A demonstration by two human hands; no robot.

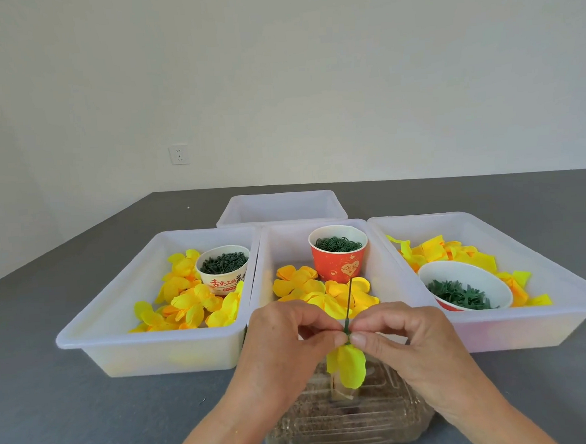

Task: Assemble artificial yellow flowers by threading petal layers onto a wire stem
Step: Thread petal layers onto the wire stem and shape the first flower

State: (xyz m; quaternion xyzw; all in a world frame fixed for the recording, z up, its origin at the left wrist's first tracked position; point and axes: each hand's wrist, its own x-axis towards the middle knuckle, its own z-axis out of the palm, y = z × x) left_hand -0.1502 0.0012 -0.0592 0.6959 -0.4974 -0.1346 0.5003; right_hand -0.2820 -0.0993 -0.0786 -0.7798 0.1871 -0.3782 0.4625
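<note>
A thin dark green wire stem (348, 302) stands upright in front of the middle tray. My left hand (285, 339) and my right hand (398, 335) meet at its lower part, both pinching it with thumb and fingertips. Just under my fingers a yellow petal layer (349, 365) hangs from the stem, petals pointing down. Loose yellow petal layers (304, 284) lie in the middle tray (263, 258) behind the stem.
The left tray (118, 301) holds yellow petals and a white cup of green parts (223, 269). A red cup (339, 257) stands in the middle tray. The right tray (545, 268) holds petals and a bowl (465, 285) of green pieces. An empty tray (280, 207) stands behind. A clear plastic box (344, 417) lies under my hands.
</note>
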